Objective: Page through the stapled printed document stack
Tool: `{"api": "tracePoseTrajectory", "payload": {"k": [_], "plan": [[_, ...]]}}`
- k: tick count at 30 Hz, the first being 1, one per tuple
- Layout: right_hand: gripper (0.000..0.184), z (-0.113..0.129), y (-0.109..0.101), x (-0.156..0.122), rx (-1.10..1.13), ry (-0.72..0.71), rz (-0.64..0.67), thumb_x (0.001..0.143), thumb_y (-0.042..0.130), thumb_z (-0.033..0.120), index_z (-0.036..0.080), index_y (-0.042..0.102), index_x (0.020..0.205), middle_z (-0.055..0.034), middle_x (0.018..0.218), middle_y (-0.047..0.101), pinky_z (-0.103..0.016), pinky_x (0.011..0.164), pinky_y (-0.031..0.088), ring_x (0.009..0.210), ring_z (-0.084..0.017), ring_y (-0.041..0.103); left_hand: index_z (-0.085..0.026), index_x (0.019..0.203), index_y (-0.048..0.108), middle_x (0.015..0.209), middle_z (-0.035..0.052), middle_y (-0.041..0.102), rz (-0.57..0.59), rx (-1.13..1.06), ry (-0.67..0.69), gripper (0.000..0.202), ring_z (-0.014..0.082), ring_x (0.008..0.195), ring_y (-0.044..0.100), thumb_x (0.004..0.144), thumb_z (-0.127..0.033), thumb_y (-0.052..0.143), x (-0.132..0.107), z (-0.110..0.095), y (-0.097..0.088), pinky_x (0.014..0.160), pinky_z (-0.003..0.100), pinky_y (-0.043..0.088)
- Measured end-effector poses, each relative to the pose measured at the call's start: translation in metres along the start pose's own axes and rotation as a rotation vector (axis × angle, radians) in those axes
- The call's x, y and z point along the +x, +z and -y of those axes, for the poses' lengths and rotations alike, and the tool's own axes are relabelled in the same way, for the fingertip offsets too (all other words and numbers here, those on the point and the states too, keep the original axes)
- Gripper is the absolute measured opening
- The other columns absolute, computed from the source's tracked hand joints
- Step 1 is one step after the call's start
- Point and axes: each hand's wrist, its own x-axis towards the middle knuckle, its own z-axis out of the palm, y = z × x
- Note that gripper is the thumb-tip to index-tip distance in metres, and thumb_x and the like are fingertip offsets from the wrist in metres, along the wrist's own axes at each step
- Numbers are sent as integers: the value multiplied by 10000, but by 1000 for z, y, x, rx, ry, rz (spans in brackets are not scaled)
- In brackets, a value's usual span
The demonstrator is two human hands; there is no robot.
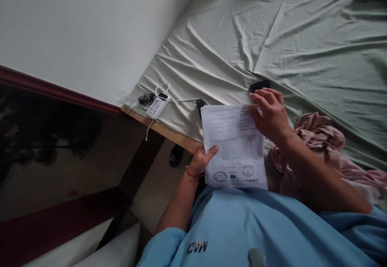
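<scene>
A sheet of printed paper (236, 146), perhaps with more sheets beneath it, lies over my lap at the bed's edge. It carries a table of text and two round stamps near its lower end. My left hand (203, 160) grips its left edge, thumb on top and the other fingers hidden underneath. Over the paper's upper right corner hovers my right hand (270, 111), fingers bent and apart from the thumb; whether the thumb touches the sheet I cannot make out. Just beyond those fingers sits a black phone-like object (259, 86), partly covered by them.
A pale green sheet (217, 57) covers the bed. To the left are a white power strip (158, 106) with a cable, a bunch of keys (146, 99) and a small black device (200, 106). Crumpled pink cloth (320, 132) lies by my right arm. A wall (90, 29) rises at left.
</scene>
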Motion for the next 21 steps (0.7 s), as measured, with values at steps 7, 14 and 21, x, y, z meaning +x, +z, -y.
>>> {"api": "tracePoseTrajectory", "payload": {"k": [7,14,21], "plan": [[371,36,-14,23,-30,-120,80,997,538,320,330,650,1351,-93,1325,645,-622,1075,448,1343,-362,482,-173,1065,816,1079,110,765,-18,14,5,390,254,996,730,802,-461,822,-1,3,0,897,343,589],[305,69,-3,47,108,-258,289,1021,521,329,270,713,1251,-77,1281,690,-547,1078,436,1364,-336,473,-186,1024,820,985,85,772,6,5,-5,374,189,856,719,782,-471,837,-3,5,3,777,290,589],[290,84,0,52,123,-265,415,1042,490,314,220,726,1184,-81,1118,747,-431,973,449,1140,-280,606,-151,967,814,948,101,764,-26,73,20,433,202,825,699,747,-523,847,-3,4,2,741,293,567]]}}
